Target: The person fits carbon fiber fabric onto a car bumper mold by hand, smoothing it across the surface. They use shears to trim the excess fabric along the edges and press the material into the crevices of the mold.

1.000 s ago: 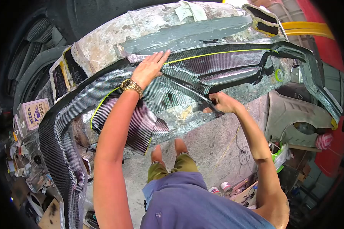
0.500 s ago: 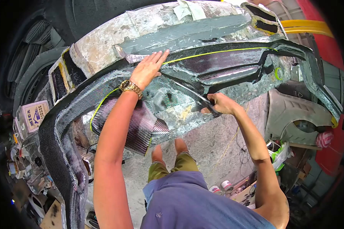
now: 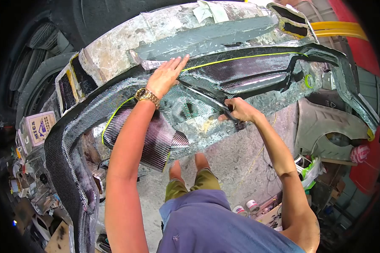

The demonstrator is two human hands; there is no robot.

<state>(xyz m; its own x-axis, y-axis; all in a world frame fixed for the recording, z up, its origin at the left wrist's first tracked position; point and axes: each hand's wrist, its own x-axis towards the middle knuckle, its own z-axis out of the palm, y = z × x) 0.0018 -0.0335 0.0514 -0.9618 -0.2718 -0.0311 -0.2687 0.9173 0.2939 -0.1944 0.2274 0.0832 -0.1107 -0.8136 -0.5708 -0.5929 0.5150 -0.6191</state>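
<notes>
My left hand (image 3: 166, 78) lies flat, fingers together and stretched, on the upper edge of black woven carbon-look fabric (image 3: 126, 90) over a large curved mould. A gold watch is on that wrist. To the right, my right hand (image 3: 240, 111) is closed on the dark edge of the fabric, at the lower end of a long diagonal fold; what exactly lies between its fingers is partly hidden. Yellow-green tape (image 3: 240, 57) runs along the mould to the right of my left hand. A loose fabric flap (image 3: 158, 143) hangs below my left forearm.
A roll of green tape (image 3: 309, 81) lies on the mould's right part. A grey vented panel (image 3: 325, 126) stands at the right. Two tins (image 3: 252, 206) and cables are on the floor. A box (image 3: 40, 127) and clutter fill the left side.
My right hand has moved slightly left and up along the fabric edge. My left hand stays in the same place on the mould. The view has shifted a little.
</notes>
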